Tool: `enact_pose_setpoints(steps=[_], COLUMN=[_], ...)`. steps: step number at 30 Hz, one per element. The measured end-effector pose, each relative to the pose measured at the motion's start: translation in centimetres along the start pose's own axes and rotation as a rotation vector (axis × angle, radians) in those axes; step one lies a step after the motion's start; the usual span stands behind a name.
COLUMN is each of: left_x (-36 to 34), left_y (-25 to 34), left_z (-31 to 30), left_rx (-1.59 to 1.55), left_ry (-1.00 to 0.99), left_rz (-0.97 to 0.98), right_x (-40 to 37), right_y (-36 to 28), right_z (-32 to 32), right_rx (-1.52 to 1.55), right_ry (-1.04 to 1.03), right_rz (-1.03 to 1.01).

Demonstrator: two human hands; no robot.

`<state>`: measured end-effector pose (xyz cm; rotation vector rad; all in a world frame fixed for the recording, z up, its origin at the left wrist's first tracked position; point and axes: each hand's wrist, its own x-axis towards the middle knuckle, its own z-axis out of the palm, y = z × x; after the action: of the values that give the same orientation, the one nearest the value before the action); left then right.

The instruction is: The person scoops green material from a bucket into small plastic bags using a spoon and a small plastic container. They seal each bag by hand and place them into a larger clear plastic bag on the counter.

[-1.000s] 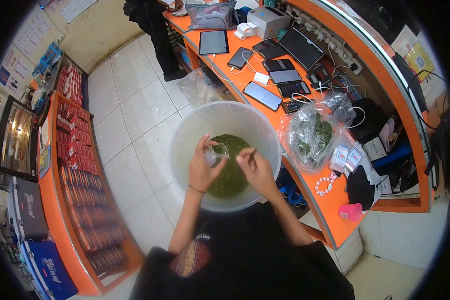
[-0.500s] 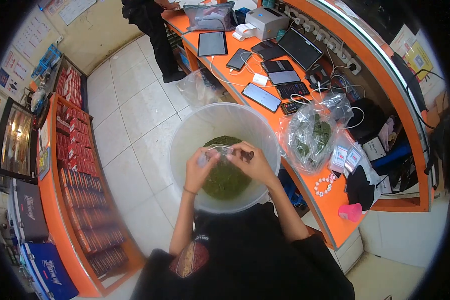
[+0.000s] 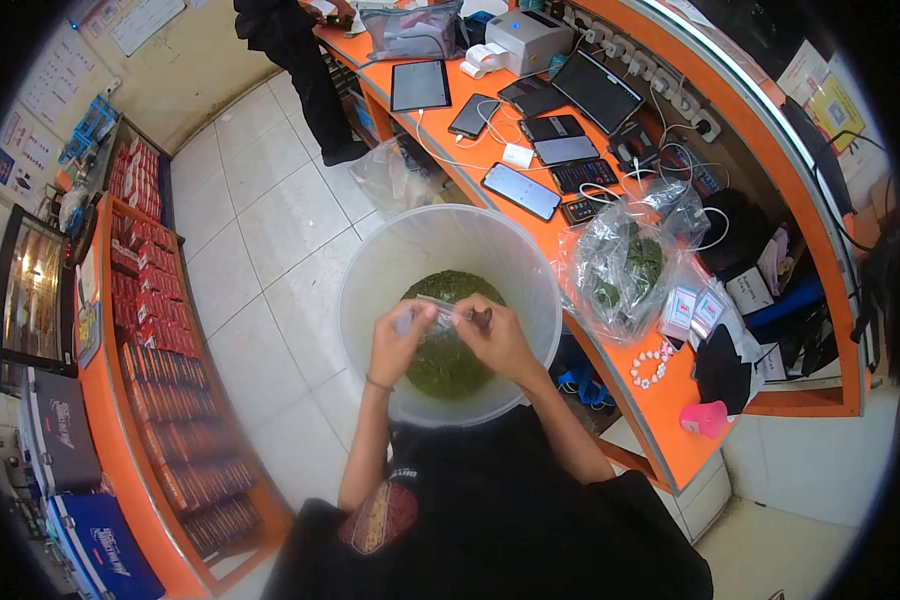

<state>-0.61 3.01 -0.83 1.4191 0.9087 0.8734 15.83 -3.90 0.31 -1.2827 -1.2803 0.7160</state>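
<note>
Both my hands are over a large translucent plastic tub (image 3: 375, 260), which has a layer of finely broken green material (image 3: 440, 375) in its bottom. Between them is a small clear plastic bag (image 3: 436, 304), its top edge stretched from one hand to the other. My left hand (image 3: 398, 340) pinches one side of the bag between thumb and fingers. The other side is gripped by my right hand (image 3: 495, 340), closed. Something small and dark brown (image 3: 482, 319) sticks out by the right fingers; its kind I cannot tell.
An orange counter (image 3: 660, 440) on the right carries phones (image 3: 522, 191), a tablet (image 3: 420, 86), a label printer (image 3: 518, 45), a bag of green leaves (image 3: 622, 270) and a pink cup (image 3: 703, 420). A person (image 3: 305, 70) stands at its far end. Orange shelves (image 3: 115, 420) line the left.
The bag's top edge, arched before, is now flatter and straighter between my fingers. My hands have shifted slightly. The other person's hand at the counter has moved a little.
</note>
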Motion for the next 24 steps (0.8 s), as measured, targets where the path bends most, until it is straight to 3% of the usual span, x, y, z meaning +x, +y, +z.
enact_pose_setpoints(steps=[2,8,10,15,24], left_x=[-0.1,-0.1,-0.2,-0.3,-0.5], left_y=[0.3,-0.1,-0.3,-0.5,-1.3], left_z=[0.1,-0.3,-0.2,0.0,1.0], left_rx=[-0.011,-0.047,-0.036,0.039,0.089], left_ry=[0.023,0.051,0.047,0.025,-0.03], left_rz=[-0.015,-0.043,-0.024,0.095,0.143], right_x=[0.0,0.3,0.3,0.3,-0.2], right_y=[-0.2,-0.6,-0.7,-0.6,-0.9], right_z=[0.1,0.3,0.4,0.6,0.0], right_rx=[-0.044,-0.058,-0.078,-0.043,-0.087], right_ry=[0.011,0.037,0.06,0.031,-0.001], right_rz=[-0.037,0.111,0.005,-0.003,-0.049])
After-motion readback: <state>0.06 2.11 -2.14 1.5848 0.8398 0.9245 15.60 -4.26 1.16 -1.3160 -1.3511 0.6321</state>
